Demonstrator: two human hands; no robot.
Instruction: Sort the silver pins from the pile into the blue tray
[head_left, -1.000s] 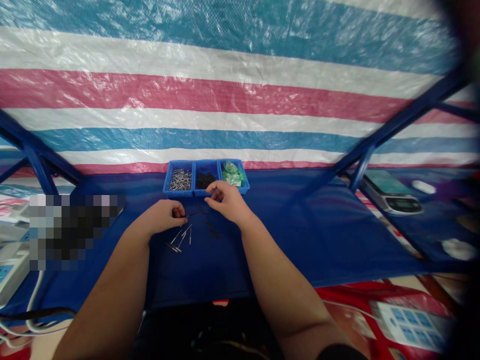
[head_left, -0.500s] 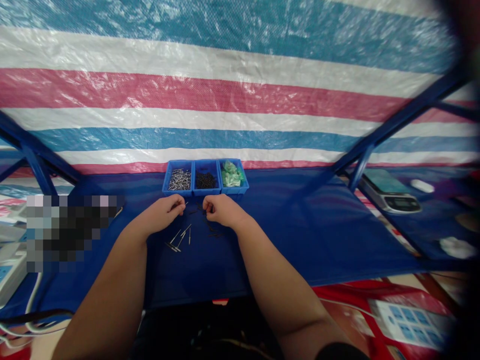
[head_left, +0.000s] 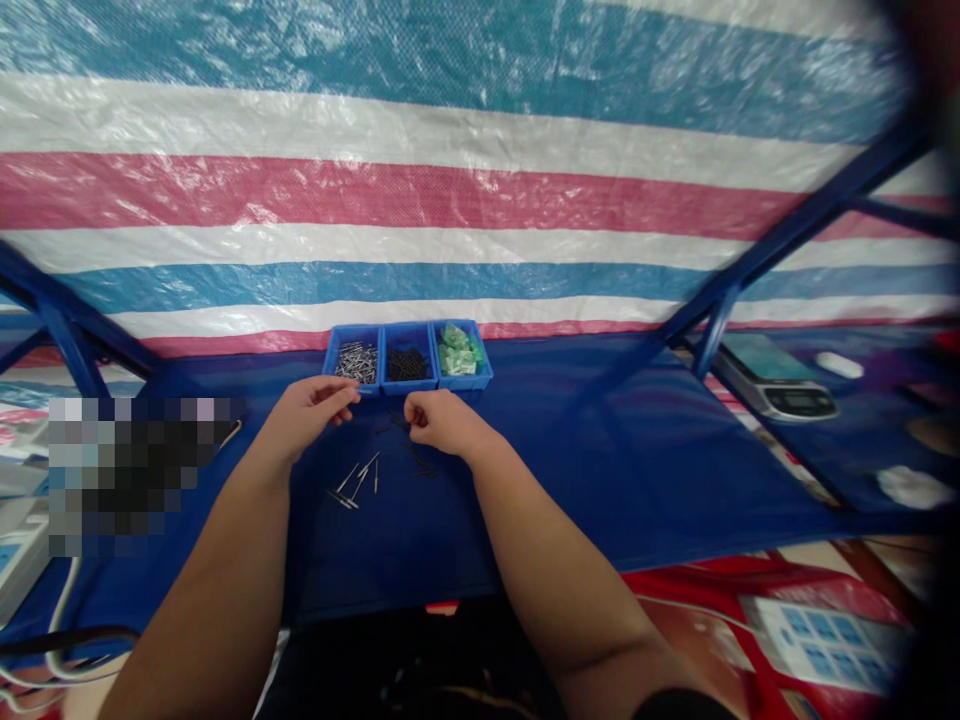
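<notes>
Left hand (head_left: 315,410) just in front of the left bin (head_left: 330,366); thumb near fingers, can't tell whether its grip has closed on anything. Right hand (head_left: 444,420) curled, grip pressed together beside loose dark pieces (head_left: 424,462) on the desk (head_left: 585,430); anything inside is hidden. Loose silver pins (head_left: 360,482) lie nearer the person, some touching or crossing. My reading: thin pieces probably roll easily; best pinch one mid-length, lift straight up, keep wrists clear, keep silver and dark groups apart.
</notes>
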